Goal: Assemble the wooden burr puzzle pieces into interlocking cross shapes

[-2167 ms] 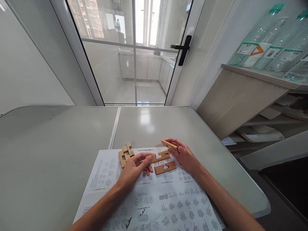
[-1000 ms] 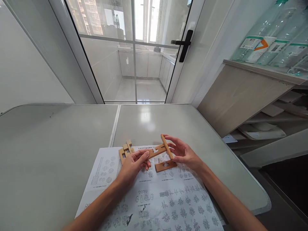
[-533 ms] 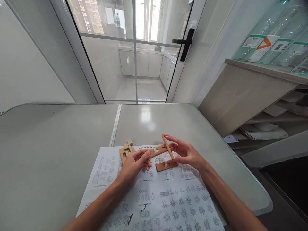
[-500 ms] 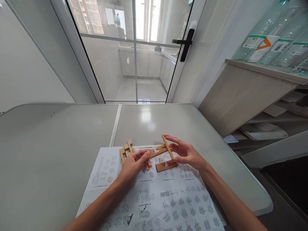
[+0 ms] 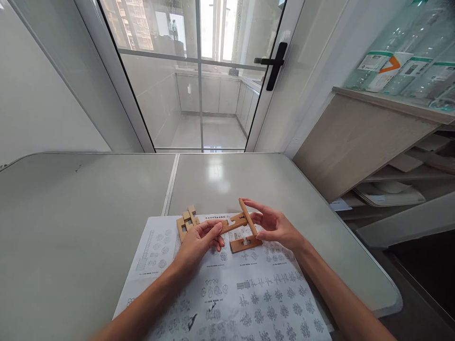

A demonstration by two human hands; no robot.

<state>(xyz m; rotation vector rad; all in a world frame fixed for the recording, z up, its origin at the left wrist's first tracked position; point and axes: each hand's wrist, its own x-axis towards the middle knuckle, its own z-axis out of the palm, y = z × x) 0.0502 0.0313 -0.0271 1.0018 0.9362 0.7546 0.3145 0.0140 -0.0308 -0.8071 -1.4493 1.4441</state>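
My left hand (image 5: 204, 237) pinches the left end of a notched wooden puzzle piece (image 5: 234, 222), which slants up to the right. My right hand (image 5: 272, 225) holds a second, narrow wooden puzzle piece (image 5: 249, 218) by its two ends, between thumb and fingers. The two pieces meet at the first one's right end; whether they are locked together I cannot tell. Just below, another notched wooden piece (image 5: 241, 245) lies on the printed sheet (image 5: 209, 284). Several joined light wooden blocks (image 5: 187, 220) rest beyond my left hand, partly hidden by it.
The sheet of small diagrams lies on a grey table (image 5: 88, 237). Beyond the table's far edge stands a glazed door (image 5: 223, 104) with a black handle (image 5: 275, 66). At right, plastic bottles (image 5: 401, 71) stand on a wooden shelf unit (image 5: 369, 137).
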